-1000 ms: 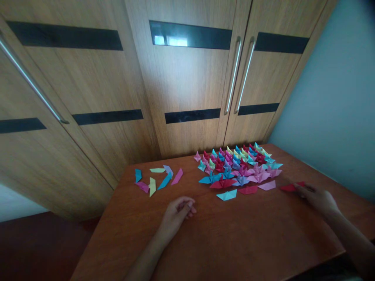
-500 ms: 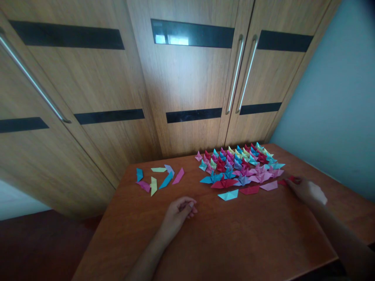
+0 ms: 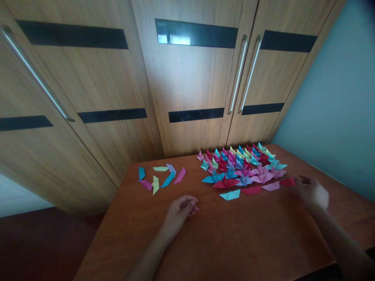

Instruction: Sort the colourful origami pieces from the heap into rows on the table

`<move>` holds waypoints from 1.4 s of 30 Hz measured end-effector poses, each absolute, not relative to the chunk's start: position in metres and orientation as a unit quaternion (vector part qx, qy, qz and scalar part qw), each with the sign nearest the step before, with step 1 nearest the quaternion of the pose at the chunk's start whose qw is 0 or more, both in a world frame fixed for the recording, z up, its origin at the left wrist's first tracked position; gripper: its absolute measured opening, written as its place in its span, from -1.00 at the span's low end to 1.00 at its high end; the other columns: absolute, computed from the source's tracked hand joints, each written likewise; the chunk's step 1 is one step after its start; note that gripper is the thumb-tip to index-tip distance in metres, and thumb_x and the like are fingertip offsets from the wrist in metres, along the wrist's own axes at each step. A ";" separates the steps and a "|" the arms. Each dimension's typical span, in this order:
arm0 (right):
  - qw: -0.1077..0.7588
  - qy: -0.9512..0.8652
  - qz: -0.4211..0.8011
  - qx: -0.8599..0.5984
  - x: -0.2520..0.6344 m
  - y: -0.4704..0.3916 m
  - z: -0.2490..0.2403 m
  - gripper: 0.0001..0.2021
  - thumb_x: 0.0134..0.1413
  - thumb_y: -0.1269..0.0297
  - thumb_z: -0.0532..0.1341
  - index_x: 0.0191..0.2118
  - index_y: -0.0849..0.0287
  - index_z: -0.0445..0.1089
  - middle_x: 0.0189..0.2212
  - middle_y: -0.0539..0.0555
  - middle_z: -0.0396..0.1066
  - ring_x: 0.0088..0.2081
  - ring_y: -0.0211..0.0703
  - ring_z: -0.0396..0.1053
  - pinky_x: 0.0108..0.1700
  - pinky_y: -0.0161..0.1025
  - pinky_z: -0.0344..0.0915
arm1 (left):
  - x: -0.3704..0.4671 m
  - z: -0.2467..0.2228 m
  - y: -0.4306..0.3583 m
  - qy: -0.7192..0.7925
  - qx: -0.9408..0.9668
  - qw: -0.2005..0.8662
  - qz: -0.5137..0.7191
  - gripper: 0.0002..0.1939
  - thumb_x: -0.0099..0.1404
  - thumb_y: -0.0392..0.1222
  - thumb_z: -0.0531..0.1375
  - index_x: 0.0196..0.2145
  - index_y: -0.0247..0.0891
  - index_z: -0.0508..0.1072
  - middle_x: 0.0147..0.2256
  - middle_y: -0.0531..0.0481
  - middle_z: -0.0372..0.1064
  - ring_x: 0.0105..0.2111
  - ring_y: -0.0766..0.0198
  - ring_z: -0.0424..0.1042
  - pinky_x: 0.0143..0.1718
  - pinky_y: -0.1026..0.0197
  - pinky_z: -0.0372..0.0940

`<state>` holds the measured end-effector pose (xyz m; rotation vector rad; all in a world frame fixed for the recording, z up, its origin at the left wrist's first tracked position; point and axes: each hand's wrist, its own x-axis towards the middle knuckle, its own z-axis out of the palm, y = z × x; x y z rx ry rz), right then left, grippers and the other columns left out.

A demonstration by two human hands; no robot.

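My left hand rests on the table with its fingers curled together, and nothing shows in it. At the right, my right hand is smeared by motion beside a flat folded red paper piece. That piece ends a row with a pink paper piece, another red paper piece and a light blue paper piece. Behind this row stand many folded paper cranes in several colours, packed closely together.
Several flat folded paper pieces in blue, yellow, purple and pink lie scattered on the left of the brown table. A wooden wardrobe with metal handles rises behind the table. A pale blue wall borders the right side.
My right hand has drawn slightly right and up from the red paper piece, which now lies more exposed at the end of the row. My left hand keeps its pose. The view has shifted slightly.
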<state>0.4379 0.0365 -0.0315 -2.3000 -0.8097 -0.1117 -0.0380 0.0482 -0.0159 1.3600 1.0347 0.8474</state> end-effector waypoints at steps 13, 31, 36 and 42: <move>0.446 -0.693 0.182 -0.537 0.173 0.031 0.002 -0.78 0.12 0.22 0.06 -0.35 0.16 0.42 -0.42 0.05 0.45 -0.41 -0.21 0.36 -0.34 -0.33 0.25 | -0.121 -0.003 0.089 0.648 0.718 -0.043 0.252 -0.69 0.22 -0.15 0.08 -0.10 -0.25 0.41 -0.07 -0.17 0.35 -0.08 0.04 0.31 -0.01 0.05 0.18; 0.346 -0.768 0.232 -0.486 0.113 0.027 -0.029 -0.82 0.08 0.38 0.05 -0.42 0.15 0.39 -0.47 0.00 0.39 -0.41 -0.24 0.30 -0.34 -0.32 0.14 | -0.117 -0.012 0.077 0.632 0.747 -0.099 0.182 -0.67 0.22 -0.25 0.05 -0.06 -0.23 0.40 -0.09 -0.16 0.39 0.01 -0.02 0.22 0.11 -0.11 -0.05; 0.355 -0.761 0.242 -0.486 0.114 0.026 -0.030 -0.82 0.08 0.38 0.05 -0.42 0.15 0.39 -0.48 0.00 0.39 -0.43 -0.25 0.29 -0.35 -0.32 0.15 | -0.118 -0.014 0.079 0.592 0.762 -0.024 0.263 -0.53 0.17 -0.36 0.06 0.07 -0.28 0.27 0.00 -0.15 0.29 -0.01 0.09 0.26 0.07 0.09 0.14; 0.385 -0.739 0.265 -0.485 0.115 0.027 -0.025 -0.82 0.08 0.35 0.07 -0.44 0.15 0.39 -0.50 -0.01 0.39 -0.44 -0.25 0.31 -0.35 -0.32 0.17 | -0.110 -0.012 0.078 0.549 0.748 0.070 0.366 -0.54 0.16 -0.39 0.05 0.04 -0.21 0.29 0.00 -0.10 0.27 0.01 0.15 0.27 0.10 0.08 0.15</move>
